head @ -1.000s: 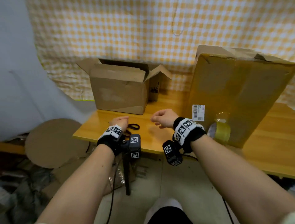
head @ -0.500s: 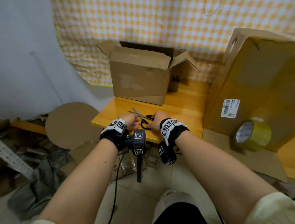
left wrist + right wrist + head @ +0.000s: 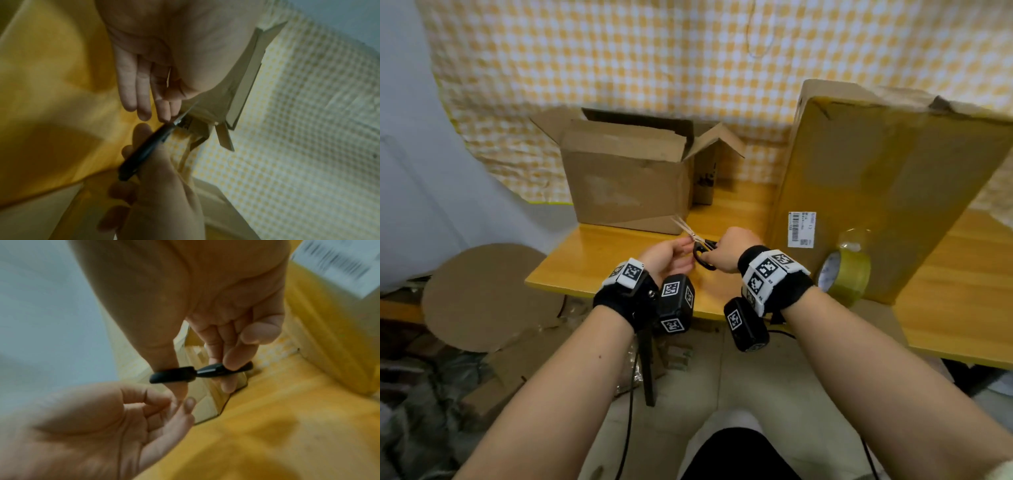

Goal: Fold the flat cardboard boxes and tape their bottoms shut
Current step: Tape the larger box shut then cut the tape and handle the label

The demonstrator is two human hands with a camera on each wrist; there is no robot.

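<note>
Black-handled scissors (image 3: 697,244) are lifted just above the wooden table (image 3: 599,270), blades pointing away at the open brown box (image 3: 630,185). My right hand (image 3: 717,253) grips the handles: in the right wrist view its thumb passes through one loop of the scissors (image 3: 174,374) and its fingers (image 3: 232,360) curl round the other. My left hand (image 3: 681,245) lies relaxed beside them, fingertips (image 3: 164,113) touching the scissors (image 3: 148,146) near the pivot. A large flattened box (image 3: 887,185) leans upright at the right. A roll of tape (image 3: 846,275) rests against its foot.
A checked cloth (image 3: 654,61) hangs behind the table. Round and torn cardboard pieces (image 3: 486,294) and dark plastic lie on the floor at the left. A white label (image 3: 802,229) sticks to the large box. Bare tabletop (image 3: 962,281) runs on to the right.
My hands came together over the scissors lying on the table. The right hand took the handles and lifted them; the left hand turned palm up beside the blades.
</note>
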